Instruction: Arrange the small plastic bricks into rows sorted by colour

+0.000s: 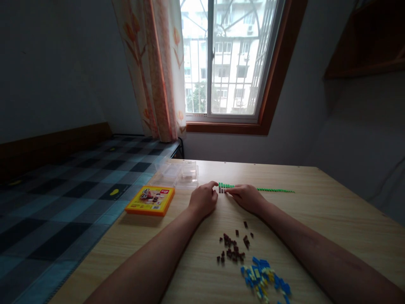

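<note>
Beyond the brown pile [234, 253]: a green row [275, 190] stands laid out, partly behind a hand.
Brown row [222, 190]: also beyond the pile, seemingly barely begun, few blocks.
Left hand [204, 197]: past the pile, fingers curled; pinching, cannot tell.
Right hand [246, 196]: past the pile, index finger extended; grip unclear.
Unlined: brown pile; nearer, blue-and-yellow pile [257, 272].
</note>
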`<move>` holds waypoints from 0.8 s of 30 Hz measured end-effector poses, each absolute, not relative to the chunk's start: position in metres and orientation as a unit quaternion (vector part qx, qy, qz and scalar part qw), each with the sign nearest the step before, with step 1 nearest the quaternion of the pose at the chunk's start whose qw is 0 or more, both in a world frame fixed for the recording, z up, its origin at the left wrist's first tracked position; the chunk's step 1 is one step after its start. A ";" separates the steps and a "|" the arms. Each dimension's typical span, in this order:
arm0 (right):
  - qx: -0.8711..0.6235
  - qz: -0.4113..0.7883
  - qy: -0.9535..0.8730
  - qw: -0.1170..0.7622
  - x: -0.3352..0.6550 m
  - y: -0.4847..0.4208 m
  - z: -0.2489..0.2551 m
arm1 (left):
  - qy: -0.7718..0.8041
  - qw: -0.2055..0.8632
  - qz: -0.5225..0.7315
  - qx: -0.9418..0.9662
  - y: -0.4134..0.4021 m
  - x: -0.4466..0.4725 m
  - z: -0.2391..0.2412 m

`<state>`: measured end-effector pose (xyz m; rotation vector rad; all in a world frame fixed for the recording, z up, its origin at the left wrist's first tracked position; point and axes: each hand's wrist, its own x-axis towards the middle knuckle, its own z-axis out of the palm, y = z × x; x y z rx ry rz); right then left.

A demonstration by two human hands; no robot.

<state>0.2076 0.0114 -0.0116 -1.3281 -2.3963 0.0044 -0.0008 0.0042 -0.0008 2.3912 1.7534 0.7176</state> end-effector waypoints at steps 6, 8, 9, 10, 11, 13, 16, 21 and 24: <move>-0.468 0.006 -0.861 0.200 0.207 0.012 -0.010 | 0.576 0.048 0.228 0.784 0.004 0.000 0.001; -0.469 0.008 -0.860 0.199 0.207 0.012 -0.010 | 0.576 0.047 0.228 0.784 0.004 0.000 0.001; -0.469 0.009 -0.860 0.199 0.207 0.012 -0.010 | 0.575 0.045 0.229 0.784 0.004 -0.001 0.000; -0.469 0.009 -0.860 0.199 0.207 0.012 -0.011 | 0.575 0.044 0.231 0.784 0.004 -0.001 0.000; -0.469 0.009 -0.860 0.199 0.207 0.012 -0.011 | 0.574 0.043 0.232 0.784 0.004 -0.001 -0.001; -0.469 0.007 -0.860 0.201 0.207 0.012 -0.010 | 0.573 0.043 0.232 0.785 0.005 -0.001 -0.001; -0.471 0.001 -0.859 0.203 0.207 0.010 -0.009 | 0.573 0.043 0.227 0.786 0.005 -0.001 -0.002; -0.474 0.004 -0.858 0.197 0.207 0.010 -0.008 | 0.572 0.041 0.206 0.793 0.003 0.000 0.001; -0.473 0.014 -0.858 0.199 0.207 0.011 -0.008 | 0.550 0.027 0.185 0.814 0.001 0.001 0.002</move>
